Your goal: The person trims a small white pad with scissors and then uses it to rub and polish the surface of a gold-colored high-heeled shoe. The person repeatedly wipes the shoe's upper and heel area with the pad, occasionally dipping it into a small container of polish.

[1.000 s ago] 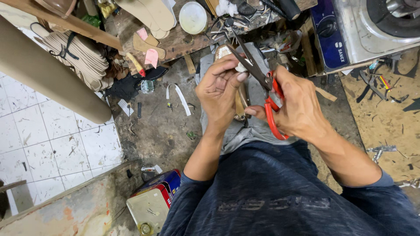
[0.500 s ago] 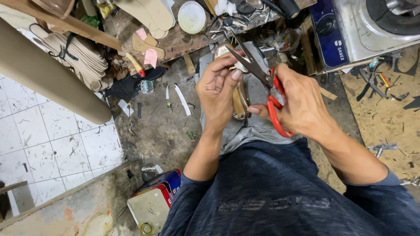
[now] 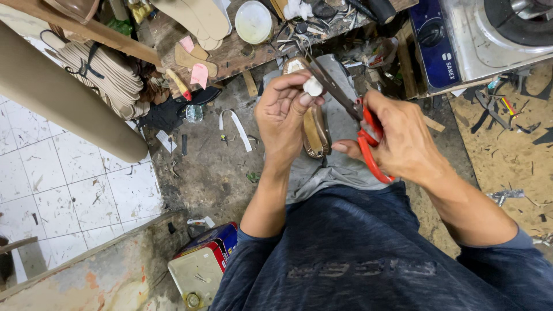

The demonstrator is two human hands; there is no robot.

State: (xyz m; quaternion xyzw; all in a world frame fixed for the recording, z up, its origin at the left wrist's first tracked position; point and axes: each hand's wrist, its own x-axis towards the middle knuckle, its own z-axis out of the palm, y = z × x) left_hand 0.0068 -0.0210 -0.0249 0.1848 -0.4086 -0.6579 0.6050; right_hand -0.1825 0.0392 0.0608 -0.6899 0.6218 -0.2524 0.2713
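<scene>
up close, our left hand [image 3: 285, 112] is curled shut, its thumb and fingers pinching a small white piece [image 3: 313, 86] that sits just at the fingertips, held over our lap. our right hand [image 3: 397, 138] is closed through the red handles of a pair of scissors [image 3: 351, 109], and the dark blades run up and to the left until they meet the white piece, the tip lying right against it; we cannot tell how far the blades are parted. beneath both hands lies a brown shoe [image 3: 314, 124], long and narrow, resting on a grey cloth [image 3: 337, 167] spread over our knees, with the left hand covering part of its upper end. below that our dark blue sleeves and shirt fill the lower frame. further out, the dirty concrete floor [image 3: 213, 167] carries scraps and a white strip [image 3: 236, 124]. a low wooden bench [image 3: 230, 55] stands above the hands, bearing cut soles, pink scraps and a round white lid [image 3: 253, 22]. to the left a stack of pale insoles [image 3: 101, 69] leans beside a thick beige roll [image 3: 63, 98] over white tiles [image 3: 69, 178]. at the upper right stands a stove [image 3: 484, 34] with a blue front, and near our left elbow sits a glue tin [image 3: 201, 268].
</scene>
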